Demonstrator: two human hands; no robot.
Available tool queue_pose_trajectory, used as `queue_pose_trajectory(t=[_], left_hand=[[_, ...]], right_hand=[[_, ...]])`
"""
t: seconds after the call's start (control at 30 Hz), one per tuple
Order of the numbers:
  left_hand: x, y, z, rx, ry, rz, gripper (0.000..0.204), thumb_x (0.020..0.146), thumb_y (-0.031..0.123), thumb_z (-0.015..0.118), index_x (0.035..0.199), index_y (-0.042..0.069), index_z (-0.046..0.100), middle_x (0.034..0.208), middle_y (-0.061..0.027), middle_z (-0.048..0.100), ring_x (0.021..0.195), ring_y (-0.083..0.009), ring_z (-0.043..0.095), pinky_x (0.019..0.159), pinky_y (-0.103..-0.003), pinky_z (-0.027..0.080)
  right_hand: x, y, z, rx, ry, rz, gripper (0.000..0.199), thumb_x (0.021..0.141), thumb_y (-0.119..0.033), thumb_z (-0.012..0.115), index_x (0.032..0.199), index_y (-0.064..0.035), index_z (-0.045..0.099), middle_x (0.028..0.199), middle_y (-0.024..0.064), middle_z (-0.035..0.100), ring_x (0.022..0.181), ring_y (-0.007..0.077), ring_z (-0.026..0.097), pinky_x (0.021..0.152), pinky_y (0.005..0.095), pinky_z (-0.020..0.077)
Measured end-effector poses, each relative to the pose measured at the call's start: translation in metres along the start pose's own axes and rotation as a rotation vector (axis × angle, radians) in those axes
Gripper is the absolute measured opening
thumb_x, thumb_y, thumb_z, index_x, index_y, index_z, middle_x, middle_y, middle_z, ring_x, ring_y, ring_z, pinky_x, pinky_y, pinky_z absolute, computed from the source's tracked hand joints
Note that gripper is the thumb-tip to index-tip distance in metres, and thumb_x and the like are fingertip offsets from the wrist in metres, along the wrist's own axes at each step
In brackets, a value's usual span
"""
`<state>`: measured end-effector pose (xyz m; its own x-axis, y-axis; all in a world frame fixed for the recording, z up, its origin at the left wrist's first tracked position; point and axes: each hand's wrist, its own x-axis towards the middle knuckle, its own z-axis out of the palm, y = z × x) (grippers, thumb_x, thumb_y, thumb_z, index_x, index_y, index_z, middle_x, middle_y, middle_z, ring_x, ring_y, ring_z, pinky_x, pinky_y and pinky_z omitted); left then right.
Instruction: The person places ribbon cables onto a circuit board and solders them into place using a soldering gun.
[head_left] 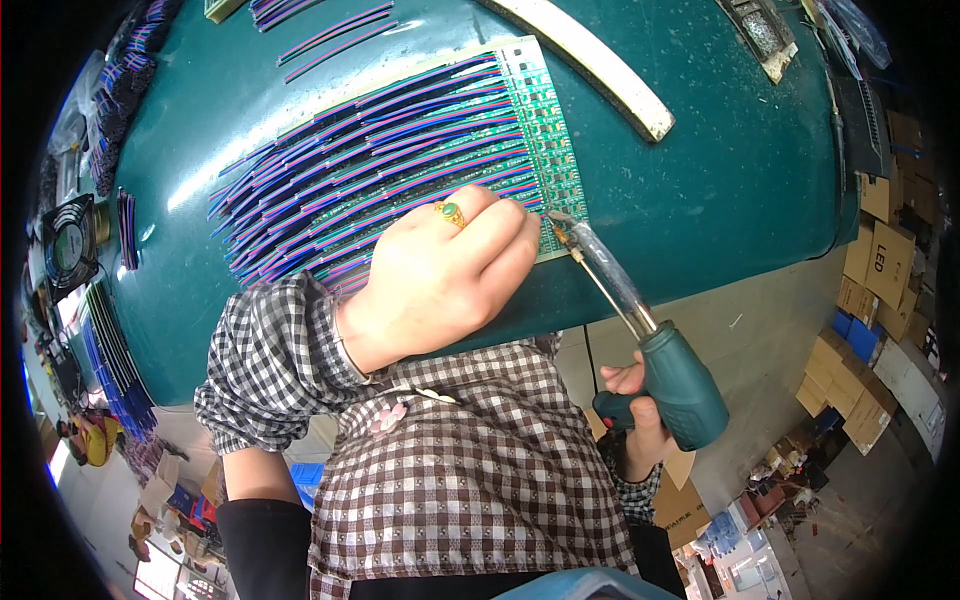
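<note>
Soldering iron (pixel 640 330): teal pistol-style handle, long metal barrel slanting up-left, tip resting at the right edge of the circuit board.

Circuit board (pixel 500 130): green panel, flat on the teal worktop (pixel 720 180), a column of pads down its right side.

Wires (pixel 330 180): many blue, red and purple leads in parallel rows across the board, overhanging its left edge.

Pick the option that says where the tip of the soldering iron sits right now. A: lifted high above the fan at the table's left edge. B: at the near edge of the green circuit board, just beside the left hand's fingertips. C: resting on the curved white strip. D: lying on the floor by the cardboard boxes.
B: the soldering iron, gripped in the right hand, has its tip at the edge of the green circuit board, right beside the left hand pressing the wires down.
</note>
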<state>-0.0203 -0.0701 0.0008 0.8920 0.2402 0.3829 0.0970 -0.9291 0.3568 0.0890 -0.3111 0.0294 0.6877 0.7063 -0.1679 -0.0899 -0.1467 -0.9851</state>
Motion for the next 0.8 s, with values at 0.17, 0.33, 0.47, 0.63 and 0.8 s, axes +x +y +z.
queue_pose_trajectory(t=[0.17, 0.33, 0.47, 0.63, 0.8], left_hand=[[0.0009, 0.0013, -0.0003, -0.004, -0.013, -0.005, 0.035, 0.062, 0.005, 0.066, 0.096, 0.0, 0.067, 0.089, -0.0056, 0.06, 0.076, -0.0185, 0.061, 0.061, -0.029, 0.051], [-0.0001, 0.0007, -0.0011, -0.005, -0.016, -0.011, 0.034, 0.062, 0.005, 0.066, 0.096, 0.0, 0.067, 0.089, -0.0058, 0.06, 0.076, -0.0185, 0.061, 0.062, -0.029, 0.052], [-0.0006, 0.0011, 0.0005, -0.001, 0.012, -0.006, 0.034, 0.062, 0.005, 0.065, 0.096, 0.0, 0.067, 0.089, -0.0058, 0.061, 0.076, -0.0186, 0.061, 0.062, -0.029, 0.052], [0.0002, 0.0014, 0.0001, 0.005, 0.004, -0.007, 0.035, 0.062, 0.006, 0.065, 0.096, 0.0, 0.067, 0.089, -0.0057, 0.061, 0.077, -0.0184, 0.061, 0.062, -0.029, 0.052], [0.0002, 0.0009, 0.001, 0.011, 0.013, 0.005, 0.035, 0.062, 0.006, 0.066, 0.096, 0.0, 0.067, 0.089, -0.0057, 0.061, 0.077, -0.0185, 0.061, 0.062, -0.029, 0.052]], right_hand=[[-0.0008, -0.0006, 0.0002, -0.002, 0.04, -0.037, 0.054, 0.089, -0.026, 0.065, 0.118, 0.0173, 0.049, 0.082, 0.0152, 0.058, 0.072, 0.0242, 0.06, 0.075, 0.045, 0.0581], [0.0, 0.002, -0.0045, -0.013, 0.021, -0.06, 0.055, 0.089, -0.027, 0.064, 0.118, 0.0174, 0.049, 0.083, 0.0159, 0.059, 0.072, 0.0253, 0.061, 0.074, 0.0441, 0.0585], [-0.0013, 0.0012, -0.0066, -0.045, 0.011, -0.062, 0.056, 0.09, -0.027, 0.063, 0.119, 0.018, 0.049, 0.089, 0.0191, 0.062, 0.079, 0.0295, 0.065, 0.073, 0.0433, 0.0585], [-0.0016, -0.0001, -0.0045, -0.044, 0.028, -0.036, 0.056, 0.09, -0.026, 0.063, 0.119, 0.0183, 0.048, 0.092, 0.0202, 0.063, 0.082, 0.031, 0.065, 0.073, 0.0431, 0.0582], [-0.0028, 0.004, -0.0056, 0.004, 0.005, -0.064, 0.056, 0.09, -0.026, 0.063, 0.12, 0.0184, 0.046, 0.088, 0.0181, 0.06, 0.076, 0.0284, 0.063, 0.074, 0.044, 0.0578]])
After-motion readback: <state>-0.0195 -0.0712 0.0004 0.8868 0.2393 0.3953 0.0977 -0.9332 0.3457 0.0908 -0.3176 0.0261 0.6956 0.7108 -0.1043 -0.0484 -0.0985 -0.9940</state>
